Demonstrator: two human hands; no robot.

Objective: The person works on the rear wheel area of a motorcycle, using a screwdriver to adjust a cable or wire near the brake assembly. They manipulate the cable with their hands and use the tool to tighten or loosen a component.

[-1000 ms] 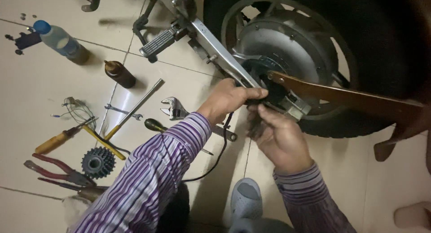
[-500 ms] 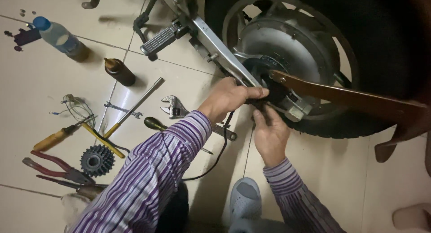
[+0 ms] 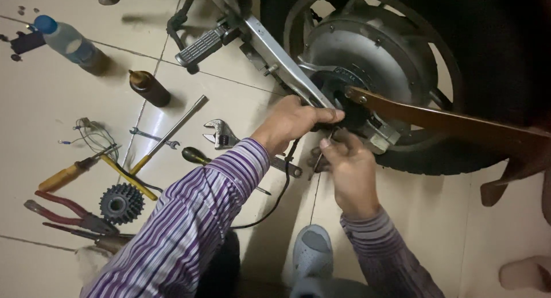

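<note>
Down on the tiled floor (image 3: 51, 103) the left hand (image 3: 293, 121) is up at the wheel hub (image 3: 367, 57), fingers curled tight around the spot where the silver swingarm (image 3: 275, 54) meets the axle – what exactly sits inside that grip I cannot tell, the knuckles cover it. The right hand (image 3: 349, 173) sits just below it, at about five o'clock from the left, fingers half closed and pinched on a thin dark tool (image 3: 316, 160) whose shaft pokes down and left out of the fist; its tip is hidden. A black cable (image 3: 281, 186) hangs from under the left wrist and loops down toward the striped sleeve (image 3: 189, 229). The hub itself is at one o'clock from both hands, inside the black tyre (image 3: 493, 57), with a brown wooden bar (image 3: 453, 124) running off it toward three o'clock. Out at nine o'clock from the hands lies the spread of tools – an adjustable wrench (image 3: 219, 133) nearest, a long socket bar (image 3: 172, 131) beside it, a black-handled screwdriver (image 3: 198, 156) just under the wrench. Farther out at eight o'clock sit a toothed sprocket cluster (image 3: 120, 203), red-handled pliers (image 3: 60, 212) and an orange-handled screwdriver (image 3: 66, 174). Up at ten o'clock stand a brown bottle (image 3: 148, 87) and a clear plastic bottle (image 3: 72, 43) with a blue cap. A grey sandal (image 3: 313, 253) shows at six o'clock.
</note>
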